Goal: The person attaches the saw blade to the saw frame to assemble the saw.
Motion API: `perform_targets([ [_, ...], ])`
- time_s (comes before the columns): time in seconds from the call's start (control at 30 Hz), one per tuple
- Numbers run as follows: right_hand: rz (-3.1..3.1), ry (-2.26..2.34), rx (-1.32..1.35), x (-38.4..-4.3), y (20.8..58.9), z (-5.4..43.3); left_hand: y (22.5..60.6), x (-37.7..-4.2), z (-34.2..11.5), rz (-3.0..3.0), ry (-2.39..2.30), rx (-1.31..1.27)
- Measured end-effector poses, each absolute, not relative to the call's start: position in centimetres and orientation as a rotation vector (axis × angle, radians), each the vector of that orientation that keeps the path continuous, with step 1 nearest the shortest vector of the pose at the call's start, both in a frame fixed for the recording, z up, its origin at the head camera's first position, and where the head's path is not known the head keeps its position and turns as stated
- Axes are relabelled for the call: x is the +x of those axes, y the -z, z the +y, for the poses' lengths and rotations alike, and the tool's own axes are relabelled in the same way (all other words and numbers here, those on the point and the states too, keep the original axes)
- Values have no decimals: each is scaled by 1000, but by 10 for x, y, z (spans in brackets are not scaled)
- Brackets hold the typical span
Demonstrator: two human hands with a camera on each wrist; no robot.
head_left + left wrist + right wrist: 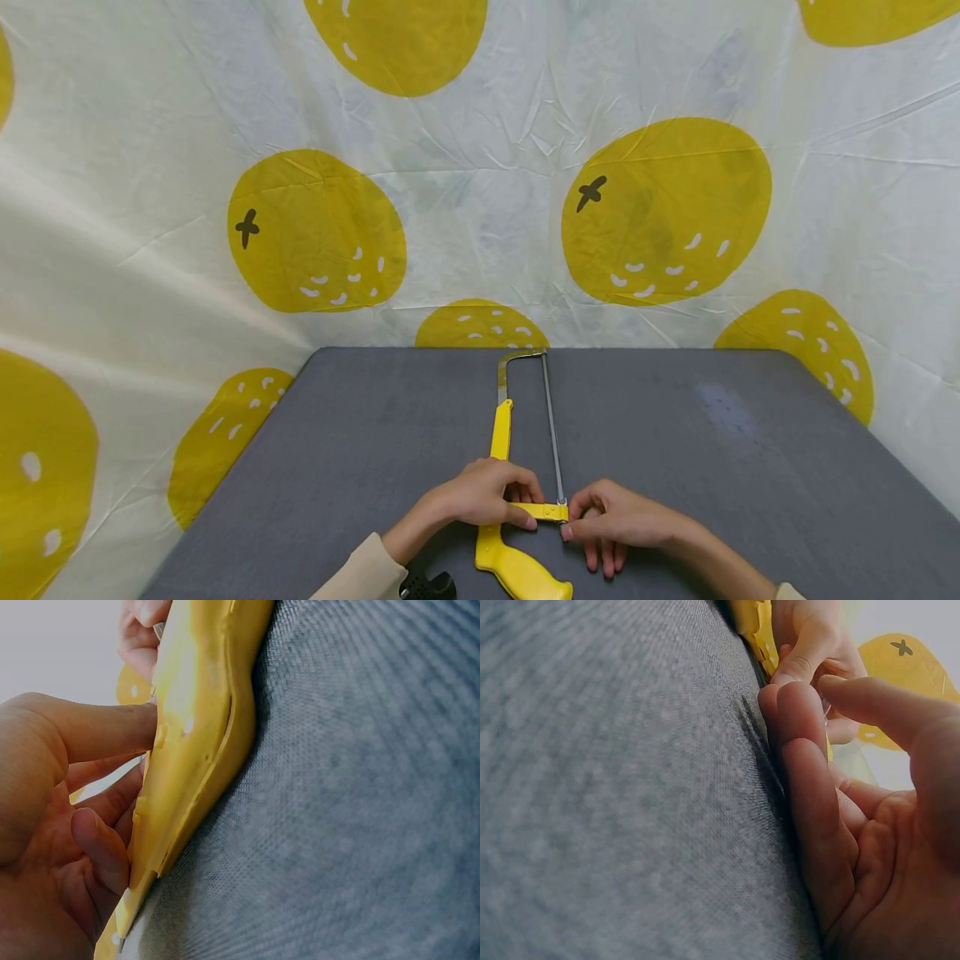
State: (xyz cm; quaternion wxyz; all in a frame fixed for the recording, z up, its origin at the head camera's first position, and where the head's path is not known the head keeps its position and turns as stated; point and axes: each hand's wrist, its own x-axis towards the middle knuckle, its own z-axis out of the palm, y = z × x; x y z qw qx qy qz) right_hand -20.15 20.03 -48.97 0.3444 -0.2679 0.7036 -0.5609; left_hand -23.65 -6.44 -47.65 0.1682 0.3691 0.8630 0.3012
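Note:
A hacksaw (pixel 501 433) with a yellow handle (pixel 521 571) lies in the middle of the table, its metal front bend pointing away from me. The narrow blade (pixel 553 425) runs along its right side down to a short yellow crosspiece (pixel 542 511). My left hand (pixel 483 493) holds that crosspiece between thumb and fingers, close to the handle. At the crosspiece's right end, my right hand (pixel 622 518) pinches with thumb and index finger where the blade is fastened. Its fingertips hide whatever small part is there. The left wrist view shows the yellow handle (pixel 199 727) up close.
The grey cloth-covered table (pixel 675 433) spreads around the saw. Behind and to the left hangs a white sheet (pixel 480 225) printed with yellow fruit. A small black object (pixel 429 586) is by my left wrist.

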Motion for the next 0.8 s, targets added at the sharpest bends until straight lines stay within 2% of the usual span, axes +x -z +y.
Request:
perform_targets([
  [0.8, 1825, 1459, -706, -198, 492, 198, 483, -238, -68, 2439, -859, 1081],
])
